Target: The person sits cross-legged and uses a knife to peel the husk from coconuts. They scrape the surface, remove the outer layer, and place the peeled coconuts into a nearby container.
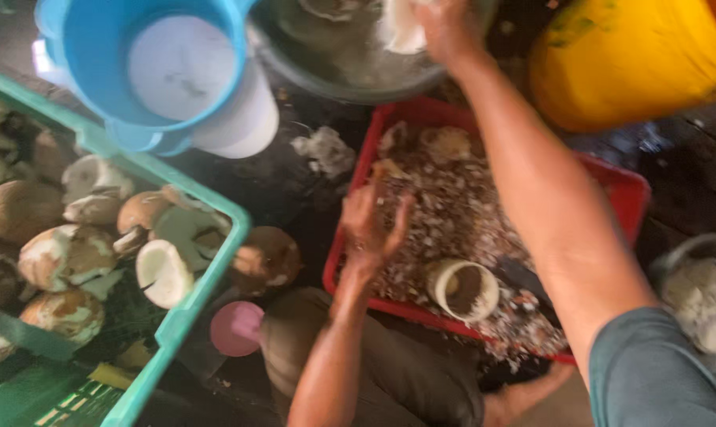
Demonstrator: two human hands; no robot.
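Note:
My right hand (445, 28) reaches far up into a grey metal basin (350, 75) and grips a white piece of coconut flesh (401, 30). My left hand (370, 225) hovers open, fingers spread, over the left side of a red tray (631, 190) filled with brown coconut shavings. A small white cup (462, 289) lies in the tray near its front. A peeled brown coconut (265, 257) sits on the ground just left of the tray.
A green crate (208, 277) at left holds several coconuts and halves. A blue bucket (148, 63) with a white lid stands at the top left. A yellow tub (627, 59) is top right, a bowl of white pieces (702, 296) at right, a pink lid (235, 328) below.

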